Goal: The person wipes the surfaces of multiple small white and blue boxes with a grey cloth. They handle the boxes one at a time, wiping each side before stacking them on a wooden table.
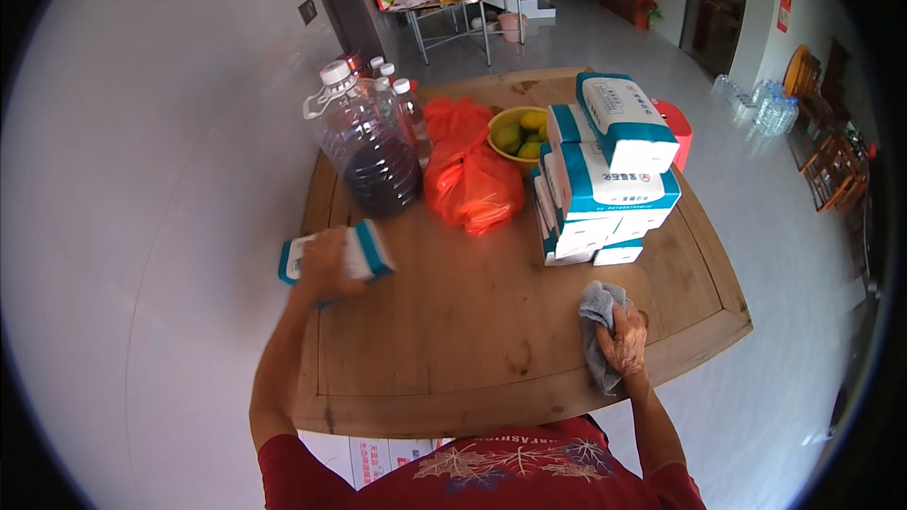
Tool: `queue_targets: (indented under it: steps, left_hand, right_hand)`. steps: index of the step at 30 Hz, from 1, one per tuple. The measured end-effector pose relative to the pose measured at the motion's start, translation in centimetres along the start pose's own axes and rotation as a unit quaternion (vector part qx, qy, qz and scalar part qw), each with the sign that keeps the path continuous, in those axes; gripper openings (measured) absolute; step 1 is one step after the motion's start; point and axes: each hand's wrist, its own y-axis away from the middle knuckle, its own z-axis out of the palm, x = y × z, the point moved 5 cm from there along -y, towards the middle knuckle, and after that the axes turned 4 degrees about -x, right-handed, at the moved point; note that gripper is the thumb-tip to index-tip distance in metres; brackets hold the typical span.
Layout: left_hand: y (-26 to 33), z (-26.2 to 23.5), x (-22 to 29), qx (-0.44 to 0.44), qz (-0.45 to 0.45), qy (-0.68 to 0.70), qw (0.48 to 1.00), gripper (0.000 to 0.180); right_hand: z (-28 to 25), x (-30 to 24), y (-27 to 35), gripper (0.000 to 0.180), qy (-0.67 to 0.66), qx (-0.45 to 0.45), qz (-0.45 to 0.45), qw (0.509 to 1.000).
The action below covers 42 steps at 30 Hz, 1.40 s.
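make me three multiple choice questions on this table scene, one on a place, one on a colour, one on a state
1. Where does the yellow bowl of fruit stand?
A. between the orange bags and the stack of tissue packs
B. on the floor
C. at the near table edge

2. What colour is the cloth in the right hand?
A. red
B. grey
C. green

3. What is the left hand doing?
A. lying flat and empty on the table
B. gripping a white and teal tissue pack
C. lifting the large bottle

Answers:
1 A, the bowl sits right of the orange bags and left of the stack of tissue packs.
2 B, the bunched cloth is grey.
3 B, its fingers wrap the tissue pack near the table's left side, apart from the large bottle.
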Motion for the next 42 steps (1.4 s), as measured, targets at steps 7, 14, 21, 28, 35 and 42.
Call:
queue_targets:
  steps: [7, 14, 21, 28, 35, 42]
  left_hand:
    - [2.1, 2.8, 20.1, -0.005, 0.094, 0.140, 0.986, 0.090]
    - [2.3, 6.7, 28.6, -0.041, 0.082, 0.175, 0.980, 0.096]
    - [4.6, 5.7, 24.1, -0.099, -0.012, 0.207, 0.973, 0.115]
    - [8.0, 8.7, 21.4, -0.040, -0.068, 0.474, 0.877, 0.114]
    - [8.3, 8.6, 22.8, -0.020, -0.087, 0.477, 0.875, 0.098]
    - [10.0, 14.3, 20.9, -0.007, -0.035, 0.558, 0.829, 0.083]
  right_hand:
    - [0.4, 0.6, 0.3, 0.039, -0.013, -0.026, 0.032, 0.999]
    - [1.0, 2.5, 1.1, 0.032, -0.069, -0.001, 0.046, 0.997]
    - [0.1, 2.5, 0.6, 0.026, -0.240, 0.006, 0.088, 0.967]
    - [-1.6, -6.0, -1.4, 0.033, -0.157, -0.021, 0.048, 0.986]
    - [1.8, -13.8, -0.8, 0.030, 0.080, -0.041, -0.129, 0.988]
    - [6.1, -19.9, -0.2, 0.023, -0.019, -0.109, -0.188, 0.976]
